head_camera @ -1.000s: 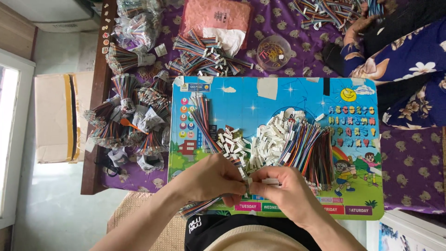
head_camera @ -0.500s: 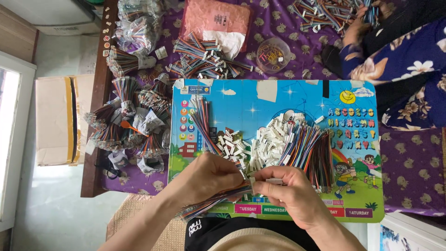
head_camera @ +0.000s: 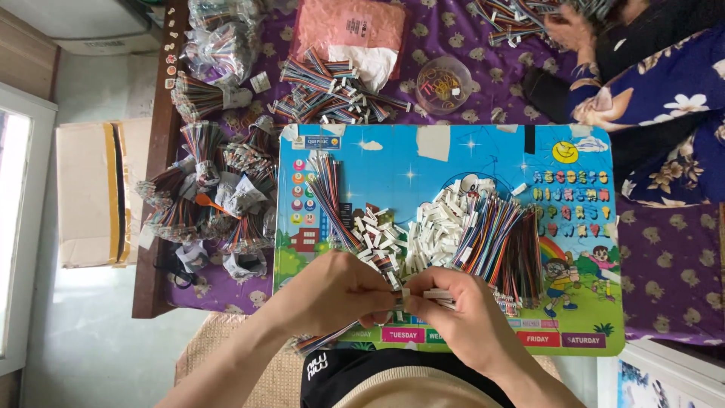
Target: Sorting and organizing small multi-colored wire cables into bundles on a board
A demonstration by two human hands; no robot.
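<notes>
— Head view is showing both hands meeting low over the colourful board (head_camera: 453, 151). What are they gripping?

— The left hand (head_camera: 332, 291) is pinching a bundle of multicoloured wires (head_camera: 332, 340), whose tail is trailing down and left past the board's near edge. The right hand (head_camera: 461, 310) is closing its fingers on a white connector (head_camera: 436, 295) at the bundle's end. Both hands are curled shut around these parts.

— Is anything differing from half a second ago?

— Little. The hands are staying in the same spot above the bottom strip of the board, still pressed together; the wire tail is still hanging out beneath the left hand.

— And around them?

— Just beyond the fingers, a heap of white connectors (head_camera: 430, 227) is lying mid-board, with a fan of wires (head_camera: 498, 242) to its right and a thinner fan (head_camera: 328, 189) to its left. Off the board's left edge, tied wire bundles (head_camera: 204, 196) are piling up on the purple cloth (head_camera: 664, 279). Farther off, loose wires (head_camera: 332, 91), a pink bag (head_camera: 351, 26) and a clear bowl of rubber bands (head_camera: 443, 81) are sitting. Another person's hand (head_camera: 570, 30) is now working at the top right, higher in the picture than before.
</notes>
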